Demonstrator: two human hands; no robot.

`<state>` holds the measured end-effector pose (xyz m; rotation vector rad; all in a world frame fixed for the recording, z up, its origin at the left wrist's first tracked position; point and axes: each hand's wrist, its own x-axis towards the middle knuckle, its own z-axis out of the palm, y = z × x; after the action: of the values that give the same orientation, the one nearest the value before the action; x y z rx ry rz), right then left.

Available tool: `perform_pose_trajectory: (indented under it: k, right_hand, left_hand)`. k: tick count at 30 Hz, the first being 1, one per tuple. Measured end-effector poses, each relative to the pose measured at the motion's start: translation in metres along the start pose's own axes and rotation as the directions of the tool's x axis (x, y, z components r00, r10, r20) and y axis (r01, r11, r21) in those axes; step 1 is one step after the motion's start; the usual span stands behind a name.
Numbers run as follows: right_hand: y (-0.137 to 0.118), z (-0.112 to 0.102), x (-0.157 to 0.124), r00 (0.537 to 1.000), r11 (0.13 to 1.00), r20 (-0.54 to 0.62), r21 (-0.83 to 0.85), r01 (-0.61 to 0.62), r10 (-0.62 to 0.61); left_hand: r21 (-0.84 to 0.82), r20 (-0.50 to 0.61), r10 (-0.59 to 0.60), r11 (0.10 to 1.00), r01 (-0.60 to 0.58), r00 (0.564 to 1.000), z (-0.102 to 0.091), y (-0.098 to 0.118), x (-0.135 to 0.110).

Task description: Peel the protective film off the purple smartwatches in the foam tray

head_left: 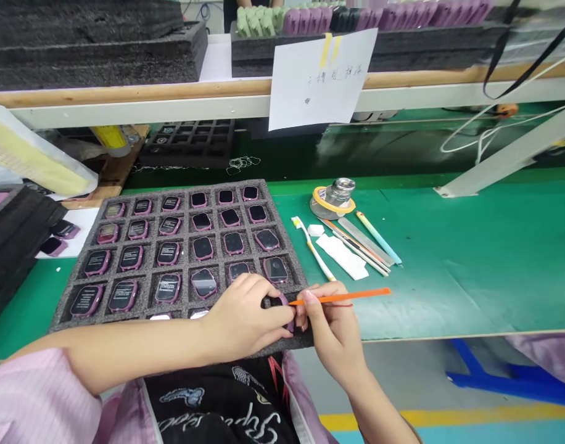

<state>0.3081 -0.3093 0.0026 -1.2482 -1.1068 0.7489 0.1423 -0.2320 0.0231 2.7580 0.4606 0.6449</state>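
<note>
My left hand point(252, 314) is closed on a purple smartwatch case point(288, 311) at the near right corner of a grey foam tray point(183, 259). Between thumb and fingers of my right hand point(331, 327) is a thin orange stick point(361, 296), its narrow tip touching the side of the watch. My fingers hide most of that watch. Several purple smartwatches sit in the tray's compartments, such as one with white text on its screen point(168, 288) and one with a dark screen point(203, 282). My left forearm covers part of the nearest row.
Right of the tray lie a toothbrush point(313, 246), white wipes point(342, 256), thin sticks point(356, 245), a pale pen point(379, 237) and a metal-topped bottle with a tape roll point(333, 200). Foam trays point(14, 246) stand at left. A shelf point(171, 111) crosses above, with a hanging paper point(322, 80).
</note>
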Motion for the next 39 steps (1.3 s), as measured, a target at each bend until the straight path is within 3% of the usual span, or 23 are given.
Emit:
perform_pose_trajectory:
  k: [4,11,15,20,24,31,39]
  right_hand:
    - [0.003,-0.001,0.001,0.999,1.000,0.027,-0.017,-0.019,0.020]
    - [0.002,-0.002,0.000,0.999,0.998,0.037,-0.065,-0.021,0.024]
    - [0.003,-0.003,0.001,0.998,0.995,0.052,-0.098,-0.013,0.019]
    - [-0.008,-0.006,0.002,0.998,0.989,0.052,-0.143,0.028,-0.021]
    - [-0.022,0.005,-0.004,0.995,0.984,0.024,-0.145,0.102,-0.100]
    - [-0.022,0.039,-0.008,0.975,0.994,0.219,-0.099,0.043,-0.020]
    - [-0.018,0.042,-0.005,0.970,0.989,0.239,-0.149,-0.012,0.048]
  left_hand:
    - [-0.006,-0.005,0.008,1.000,-0.008,1.000,0.001,0.000,-0.002]
    - [-0.062,0.038,-0.085,0.994,0.088,0.996,-0.001,0.000,0.002]
    - [0.041,0.080,-0.101,0.994,0.098,0.992,-0.012,0.004,0.000]
    - [0.147,0.142,-0.142,0.982,0.121,0.980,-0.030,0.011,-0.021]
    - [0.063,0.139,-0.207,0.978,0.199,0.969,-0.037,0.009,-0.039]
    - [-0.082,0.009,-0.193,0.978,0.193,0.981,-0.033,0.001,-0.053]
    - [-0.175,0.052,-0.310,0.933,0.314,0.949,-0.031,0.001,-0.051]
